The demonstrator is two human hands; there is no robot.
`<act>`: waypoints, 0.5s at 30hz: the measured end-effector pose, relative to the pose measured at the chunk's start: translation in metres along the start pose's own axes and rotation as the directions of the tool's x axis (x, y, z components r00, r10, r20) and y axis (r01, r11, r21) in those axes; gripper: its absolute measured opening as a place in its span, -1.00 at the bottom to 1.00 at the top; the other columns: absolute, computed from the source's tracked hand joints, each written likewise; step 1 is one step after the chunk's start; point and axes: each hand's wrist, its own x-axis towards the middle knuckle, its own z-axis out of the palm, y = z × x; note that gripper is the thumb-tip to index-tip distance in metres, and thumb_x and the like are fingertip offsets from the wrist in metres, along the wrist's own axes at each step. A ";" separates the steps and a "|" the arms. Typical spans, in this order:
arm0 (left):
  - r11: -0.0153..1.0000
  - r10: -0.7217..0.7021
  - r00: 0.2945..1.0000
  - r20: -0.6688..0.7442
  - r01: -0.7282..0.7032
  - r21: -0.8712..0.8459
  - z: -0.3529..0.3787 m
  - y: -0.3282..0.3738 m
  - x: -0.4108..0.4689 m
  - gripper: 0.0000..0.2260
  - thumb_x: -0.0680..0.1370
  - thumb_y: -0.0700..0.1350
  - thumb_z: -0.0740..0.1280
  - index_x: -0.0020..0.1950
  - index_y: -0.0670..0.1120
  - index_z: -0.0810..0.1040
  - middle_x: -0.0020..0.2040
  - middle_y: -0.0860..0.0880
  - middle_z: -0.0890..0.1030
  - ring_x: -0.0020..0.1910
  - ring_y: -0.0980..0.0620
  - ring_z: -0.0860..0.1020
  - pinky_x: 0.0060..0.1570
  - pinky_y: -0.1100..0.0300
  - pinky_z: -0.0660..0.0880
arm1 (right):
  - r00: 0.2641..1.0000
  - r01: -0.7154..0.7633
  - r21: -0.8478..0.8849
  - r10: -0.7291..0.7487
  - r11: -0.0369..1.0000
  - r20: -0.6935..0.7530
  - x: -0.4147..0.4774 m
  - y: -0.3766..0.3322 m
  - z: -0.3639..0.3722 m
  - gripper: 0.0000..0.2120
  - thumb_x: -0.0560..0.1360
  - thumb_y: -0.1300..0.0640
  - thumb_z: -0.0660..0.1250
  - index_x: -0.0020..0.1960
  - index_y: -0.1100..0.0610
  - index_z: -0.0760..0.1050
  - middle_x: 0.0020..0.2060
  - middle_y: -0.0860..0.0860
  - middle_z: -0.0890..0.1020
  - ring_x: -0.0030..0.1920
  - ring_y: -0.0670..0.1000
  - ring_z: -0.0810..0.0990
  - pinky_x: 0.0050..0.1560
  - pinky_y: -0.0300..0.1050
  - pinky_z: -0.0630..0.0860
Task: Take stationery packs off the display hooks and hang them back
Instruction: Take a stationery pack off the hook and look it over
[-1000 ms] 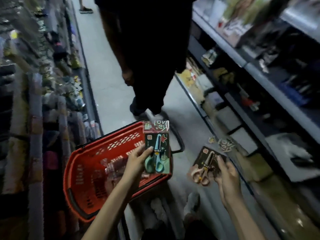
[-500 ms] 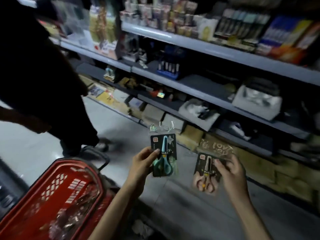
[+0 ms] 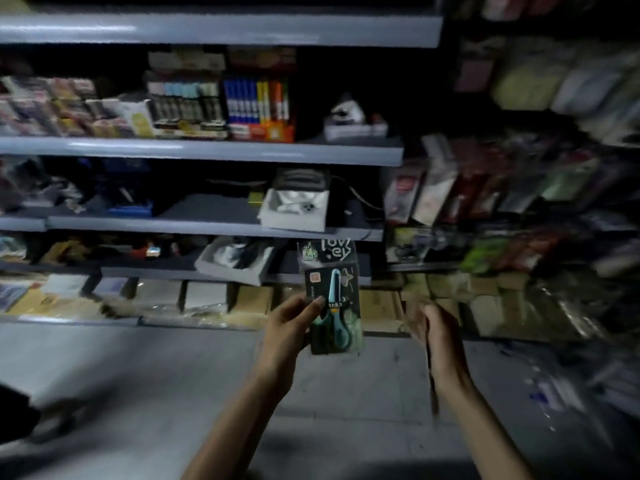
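Note:
My left hand [image 3: 289, 329] pinches a scissors pack [image 3: 334, 299] by its left edge and holds it upright in front of the shelves; the card is dark, the scissors teal, the top flap clear and printed. My right hand [image 3: 438, 336] is turned edge-on and blurred, to the right of that pack. A thin dark edge along its palm and wrist looks like the second scissors pack [image 3: 432, 379] seen side-on, with the fingers curled by it. Hanging stationery packs [image 3: 446, 188] fill the display at the right, too blurred to make out the hooks.
Grey shelves [image 3: 207, 150] carry marker boxes [image 3: 258, 102], white trays [image 3: 294, 209] and cardboard boxes [image 3: 252, 299] along the bottom. Below lies the grey aisle floor [image 3: 156, 382]. A dark shape, part of another person, sits at the lower left edge [image 3: 17, 414].
The view has swung right, from the red basket and the other person to the shelves and hanging display. Both hands kept their packs; the right hand turned, so its pack now shows edge-on.

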 end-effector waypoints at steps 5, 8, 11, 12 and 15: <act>1.000 -0.007 0.991 0.135 0.005 0.019 0.072 0.009 0.012 -0.88 0.62 -0.09 0.38 0.00 -0.07 0.70 0.07 -0.16 0.72 0.11 -0.20 0.67 0.04 -0.04 0.62 | 0.997 0.054 -0.015 -0.054 0.998 0.048 0.011 -0.027 -0.062 -0.77 0.55 -0.03 0.46 -0.20 0.08 0.63 -0.34 -0.09 0.69 -0.22 -0.11 0.68 -0.19 -0.25 0.55; 0.999 0.003 0.983 0.185 -0.011 0.043 0.106 0.013 0.022 -0.78 0.63 -0.08 0.37 0.12 -0.23 0.65 0.08 -0.22 0.69 0.11 -0.24 0.65 0.08 -0.07 0.58 | 0.993 0.104 -0.094 -0.099 0.990 0.062 0.026 -0.031 -0.092 -0.90 0.55 0.15 0.45 0.00 0.00 0.72 -0.11 0.00 0.75 -0.09 -0.04 0.70 -0.19 -0.33 0.55; 0.998 -0.002 0.972 0.235 -0.015 0.067 0.139 0.019 0.035 -0.80 0.64 -0.07 0.35 0.08 -0.20 0.65 0.04 -0.16 0.71 0.10 -0.22 0.65 0.13 -0.12 0.59 | 0.986 0.155 -0.138 -0.145 0.978 0.077 0.043 -0.039 -0.114 -0.74 0.54 0.20 0.46 0.12 -0.11 0.72 -0.03 0.29 0.67 -0.01 0.18 0.68 -0.13 -0.22 0.61; 0.997 0.002 0.969 0.247 -0.020 0.072 0.149 0.022 0.039 -0.82 0.64 -0.08 0.35 0.06 -0.18 0.65 0.03 -0.14 0.72 0.08 -0.19 0.67 0.12 -0.10 0.60 | 0.983 0.179 -0.135 -0.170 0.975 0.070 0.048 -0.045 -0.119 -0.75 0.53 0.15 0.47 0.11 -0.15 0.72 -0.03 0.32 0.66 0.00 0.23 0.67 -0.10 -0.14 0.63; 0.998 0.023 0.964 0.266 -0.036 0.045 0.180 0.031 0.057 -0.83 0.63 -0.10 0.37 0.05 -0.18 0.67 0.05 -0.16 0.72 0.05 -0.13 0.69 0.12 -0.10 0.59 | 0.977 0.214 -0.124 -0.209 0.969 0.051 0.069 -0.070 -0.131 -0.81 0.49 0.00 0.53 0.10 -0.10 0.72 0.00 0.07 0.75 0.09 0.04 0.71 0.12 0.05 0.65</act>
